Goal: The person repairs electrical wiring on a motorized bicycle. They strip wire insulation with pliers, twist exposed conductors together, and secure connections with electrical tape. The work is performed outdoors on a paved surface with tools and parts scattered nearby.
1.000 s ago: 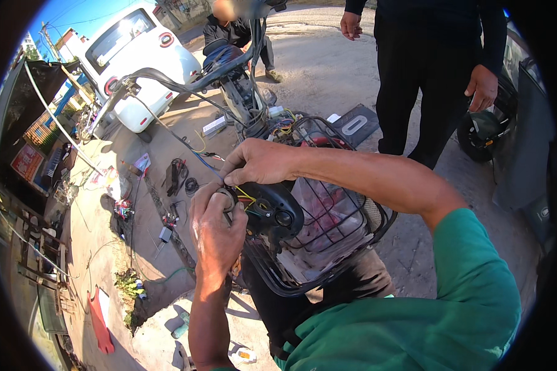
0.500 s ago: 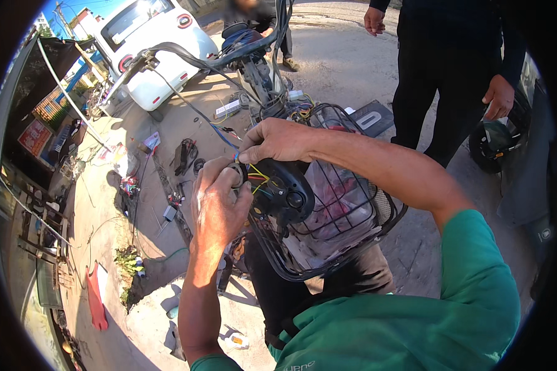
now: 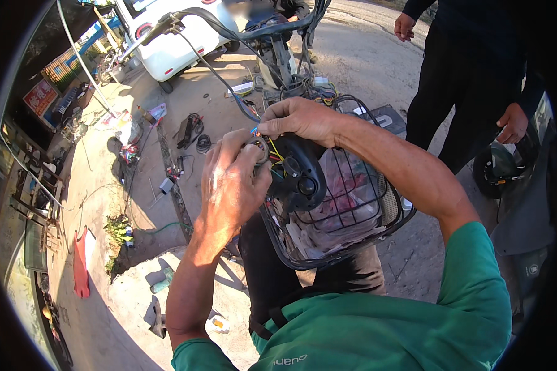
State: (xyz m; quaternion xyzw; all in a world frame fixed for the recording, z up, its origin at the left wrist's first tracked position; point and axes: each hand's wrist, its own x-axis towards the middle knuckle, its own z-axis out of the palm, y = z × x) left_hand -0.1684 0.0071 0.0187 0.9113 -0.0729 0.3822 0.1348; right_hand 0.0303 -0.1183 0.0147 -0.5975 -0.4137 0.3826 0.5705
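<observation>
My left hand (image 3: pixel 228 179) has its fingers curled round a grey ring-shaped item (image 3: pixel 260 148), perhaps a tape roll. My right hand (image 3: pixel 300 120) pinches thin coloured wires (image 3: pixel 254 130) just above it. Yellow and red wires (image 3: pixel 276 151) run from there into a black plastic housing (image 3: pixel 306 185) with a round opening. That housing rests over a black wire basket (image 3: pixel 378 215) containing clear plastic and reddish material. Behind my hands stand the stripped handlebar (image 3: pixel 288 26) and steering column (image 3: pixel 271 65) of a vehicle, with cables hanging from them. The tips of my left fingers are partly hidden.
A person in dark clothes (image 3: pixel 458 68) stands at right beside a parked scooter (image 3: pixel 495 173); another crouches behind the handlebar, mostly hidden. A white vehicle (image 3: pixel 185 46) is behind. Cables (image 3: pixel 189 130), tools, a red item (image 3: pixel 80 263) and a plant (image 3: pixel 116 238) lie on the ground at left.
The view has shifted, so the handlebar, basket and both hands sit higher and further right. My hands keep their grips at the same wires, with little visible movement relative to the housing.
</observation>
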